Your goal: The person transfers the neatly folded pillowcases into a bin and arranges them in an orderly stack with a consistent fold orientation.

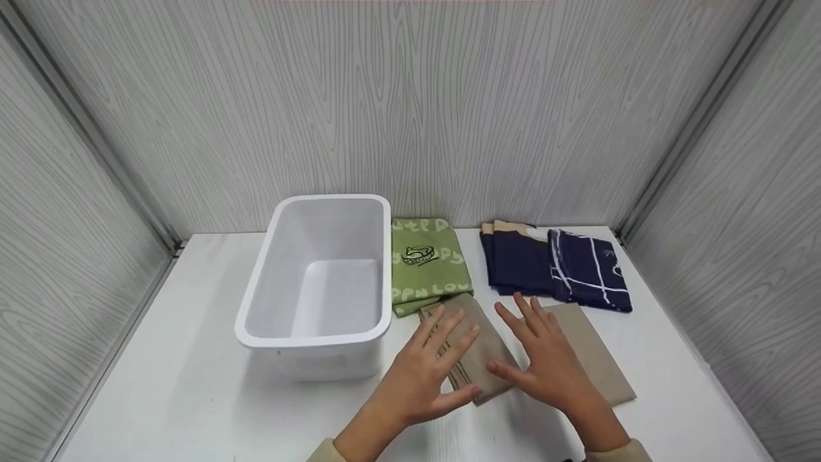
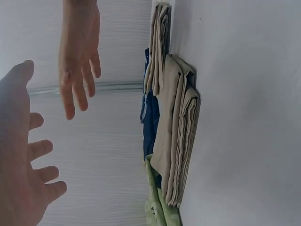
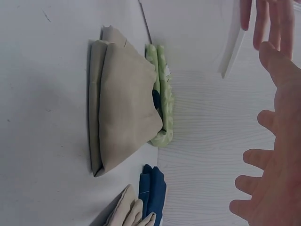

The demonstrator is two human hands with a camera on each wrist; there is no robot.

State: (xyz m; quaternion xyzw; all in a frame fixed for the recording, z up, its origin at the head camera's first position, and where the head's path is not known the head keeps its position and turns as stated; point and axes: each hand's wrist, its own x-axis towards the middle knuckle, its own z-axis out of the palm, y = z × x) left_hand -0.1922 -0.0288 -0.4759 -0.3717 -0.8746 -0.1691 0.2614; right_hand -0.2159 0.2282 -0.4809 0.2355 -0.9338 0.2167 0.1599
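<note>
Both hands hover with fingers spread, holding nothing. My left hand [image 1: 420, 378] is over the near left part of a folded beige cloth [image 1: 481, 346], whose stacked layers show in the left wrist view. Between that cloth and a second folded beige cloth [image 1: 596, 353] hangs my right hand [image 1: 551, 362], partly hiding the second one. In the wrist views a gap separates the hands from the cloths. Behind the first beige cloth lies a folded green cloth [image 1: 426, 256] with pale lettering and a black drawing. Two folded navy cloths, one with tan trim [image 1: 519, 260] and one with white lines [image 1: 590, 269], lie at the back right.
A deep white plastic bin [image 1: 250, 308] stands on the white table [image 1: 186, 385] left of the cloths, with nothing visible inside. Grey wood-grain panels [image 1: 333, 96] rise at the back and both sides.
</note>
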